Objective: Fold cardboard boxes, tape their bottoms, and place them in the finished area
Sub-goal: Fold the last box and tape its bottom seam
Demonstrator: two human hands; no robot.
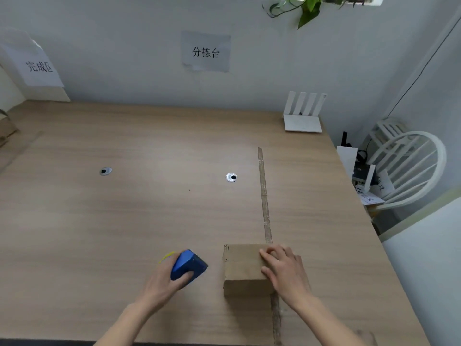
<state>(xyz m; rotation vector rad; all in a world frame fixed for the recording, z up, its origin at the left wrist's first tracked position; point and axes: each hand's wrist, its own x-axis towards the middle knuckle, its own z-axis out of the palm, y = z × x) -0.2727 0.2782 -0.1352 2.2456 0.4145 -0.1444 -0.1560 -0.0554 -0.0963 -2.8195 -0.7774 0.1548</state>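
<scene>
brown cardboard box (pixel 243 268) sits closed on the desk (pixel 149 221), near the front edge, right of centre, on top of a long strip of worn tape (pixel 264 196) that runs front to back across the desk surface. flaps on the box top meet in a seam running left-right. right hand (pixel 284 268) rests on the box's right end, fingers lying over the top face and curled lightly at the edge, pressing rather than gripping. left hand (pixel 164 278) is just left of the box, apart from it, fingers wrapped round a blue tape dispenser (pixel 188 267); a bit of yellow shows at the dispenser's far left side. dispenser is not touching the box.

further out: two round metal cable grommets (pixel 231 177) set in the desk mid-depth, well apart. white router (pixel 303 116) with four upright antennas at the far right corner against the wall. paper sign (pixel 205 52) on the wall centre, another paper sign (pixel 40 67) at far left. some brown cardboard (pixel 7 131) at the desk's left edge, mostly cut off. green plant leaves (pixel 306 8) hang at top. white chair (pixel 409 166) right of the desk with papers and dark items on it.
</scene>
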